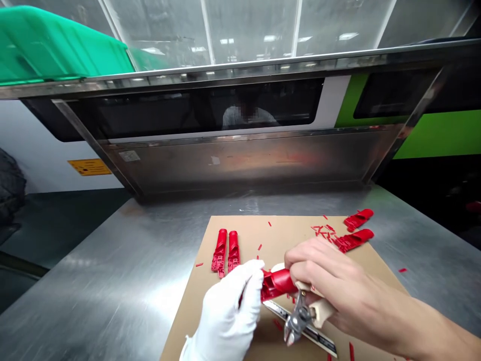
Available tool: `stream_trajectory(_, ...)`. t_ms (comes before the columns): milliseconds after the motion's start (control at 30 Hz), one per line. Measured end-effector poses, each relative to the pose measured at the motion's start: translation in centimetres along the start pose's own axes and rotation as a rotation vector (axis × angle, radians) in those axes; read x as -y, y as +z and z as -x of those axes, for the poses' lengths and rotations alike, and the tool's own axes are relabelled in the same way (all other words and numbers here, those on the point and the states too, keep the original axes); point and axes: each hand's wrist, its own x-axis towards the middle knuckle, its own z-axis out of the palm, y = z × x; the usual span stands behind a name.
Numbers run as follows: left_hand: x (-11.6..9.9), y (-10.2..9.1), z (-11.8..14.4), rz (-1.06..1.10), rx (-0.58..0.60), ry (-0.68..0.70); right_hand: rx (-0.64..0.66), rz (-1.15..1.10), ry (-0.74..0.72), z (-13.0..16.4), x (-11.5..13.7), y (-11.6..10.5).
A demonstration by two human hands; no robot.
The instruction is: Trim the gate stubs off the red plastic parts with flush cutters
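Midway: gloved left hand (229, 311) fingers closed on a red plastic part (276, 285) over the cardboard sheet (240, 225); bare right hand (326, 281) grips cutting pliers (298, 318). Two parts (225, 249) lie left, two (356, 230) right among red offcuts (323, 229).

1. The single head view looks forward and down from the person's head, close over the cardboard sheet (240, 235).
2. It faces the steel hood (240, 165) across the metal table (112, 265).
3. Both hands enter from the bottom edge.
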Motion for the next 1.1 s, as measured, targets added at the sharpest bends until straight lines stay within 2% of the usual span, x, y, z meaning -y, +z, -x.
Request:
stream_trajectory(33, -0.4, -0.1, 0.0, 0.063, 0.068, -0.081, 0.002, 0.004, -0.011, 0.1, 0.1, 0.0)
stream_trajectory(167, -1.9, -0.2, -0.5, 0.544, 0.543, -0.426, 0.065, -0.009, -0.055, 0.1, 0.4, 0.1)
stream_trajectory(200, -1.9, 0.0, -0.7, 0.685, 0.611, -0.473, 0.087, 0.002, -0.085, -0.1, 0.5, 0.2)
stream_trajectory(233, -1.8, 0.4, -0.8, 0.813, 0.626, -0.509, 0.107, 0.017, -0.121, -0.4, 0.6, 0.3)
stream_trajectory(300, -1.2, 1.3, -0.8, 1.005, 0.546, -0.567, 0.128, 0.058, -0.182, -0.9, 0.5, 0.5)
stream_trajectory(367, -0.4, 2.0, -0.5, 1.073, 0.462, -0.634, 0.085, 0.109, -0.189, -0.9, -0.1, 0.8)
stream_trajectory(467, 0.1, 2.1, 0.2, 1.047, 0.393, -0.670, -0.044, 0.181, -0.031, 0.5, -1.2, 0.8)
stream_trajectory(567, -0.6, 1.7, 0.5, 1.028, 0.225, -0.624, -0.051, 0.195, 0.173, 2.3, -1.1, 0.7)
stream_trajectory(733, -2.7, 2.7, 0.7, 1.113, -0.025, -0.656, -0.001, 0.289, 0.176, 2.8, 1.6, 0.2)
stream_trajectory(833, -3.3, 3.7, 1.0, 1.101, -0.065, -0.647, 0.024, 0.423, 0.108, 2.1, 2.7, -0.1)
stream_trajectory(1100, -2.6, 4.8, 1.1, 1.052, -0.002, -0.576, 0.148, 0.645, 0.006, 1.4, 4.1, -0.9)
